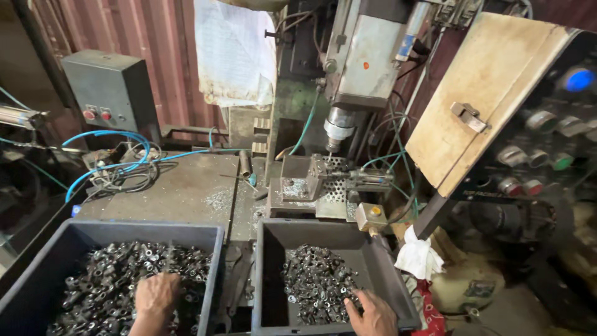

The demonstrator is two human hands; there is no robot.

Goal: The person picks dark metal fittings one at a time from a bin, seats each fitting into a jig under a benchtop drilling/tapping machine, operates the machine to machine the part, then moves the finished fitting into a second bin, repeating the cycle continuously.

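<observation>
Reaching into two dark bins below the drill press [357,68], the left hand [157,295] rests palm-down, fingers buried among small metal parts [106,280] filling the left bin [211,233]; whether they grip, I cannot tell. The right hand [375,314], fingers spread, touches the smaller heap [317,280] near the right bin [264,230]'s front edge, both within easy arm's reach.

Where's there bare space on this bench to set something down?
The grey benchtop behind the left bin is mostly bare, bordered by tangled hoses on the left and the drill fixture on the right. The right bin has open floor along its left wall. The left bin is packed with metal parts.
</observation>
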